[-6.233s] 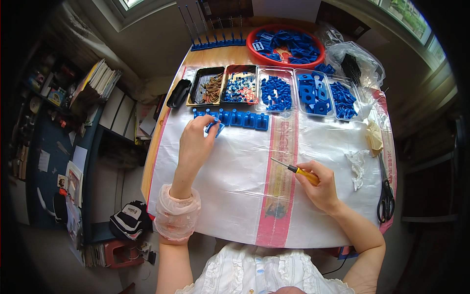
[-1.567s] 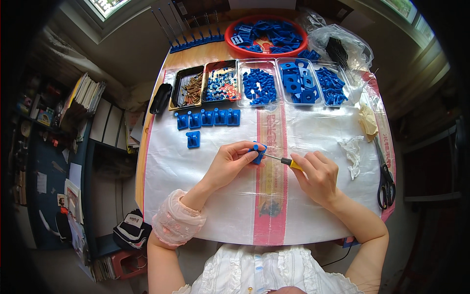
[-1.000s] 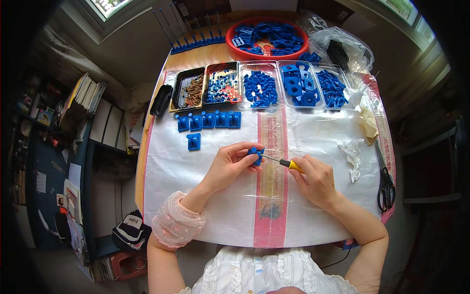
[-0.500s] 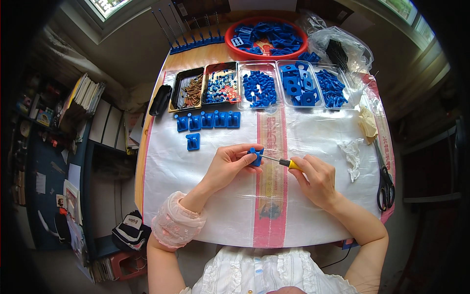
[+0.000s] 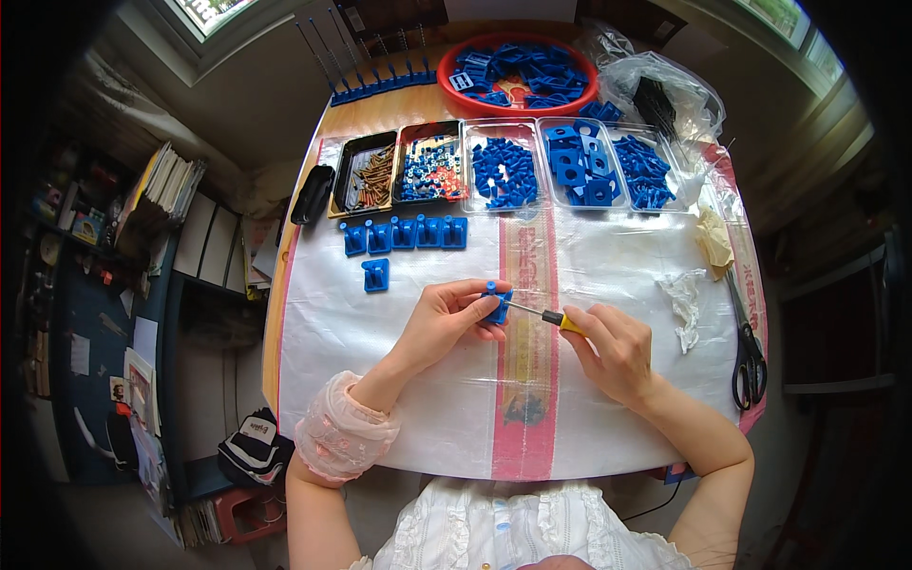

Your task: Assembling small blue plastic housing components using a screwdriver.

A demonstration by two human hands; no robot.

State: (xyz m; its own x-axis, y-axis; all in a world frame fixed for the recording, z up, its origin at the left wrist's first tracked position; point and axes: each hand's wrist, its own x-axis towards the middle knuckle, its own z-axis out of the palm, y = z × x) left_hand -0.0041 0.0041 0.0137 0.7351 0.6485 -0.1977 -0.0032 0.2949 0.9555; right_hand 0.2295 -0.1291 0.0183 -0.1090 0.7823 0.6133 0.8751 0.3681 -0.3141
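Between the thumb and fingers of my left hand (image 5: pixel 454 313) is a small blue plastic piece (image 5: pixel 501 302) with a square base and a knob. My right hand (image 5: pixel 611 347) grips the yellow and black handle of a screwdriver (image 5: pixel 553 317). Its metal shaft points left, and the tip meets the blue piece; my fingers hide part of that piece. Farther left, a row of similar blue pieces (image 5: pixel 403 232) stands on the white sheet, with a single one (image 5: pixel 376 275) just in front of the row.
Behind the row are trays of brass-coloured screws (image 5: pixel 373 178), small nuts (image 5: pixel 432 171), blue cones (image 5: pixel 504 174), flat blue plates (image 5: pixel 579 163) and small blue parts (image 5: pixel 648 173). A red basin (image 5: pixel 448 89) stands at the back. Black scissors (image 5: pixel 750 366) and crumpled paper (image 5: pixel 684 309) lie right.
My right hand's fingers have shifted slightly around the screwdriver handle. The blue piece in my left hand has tilted a little; otherwise both hands stay in place.
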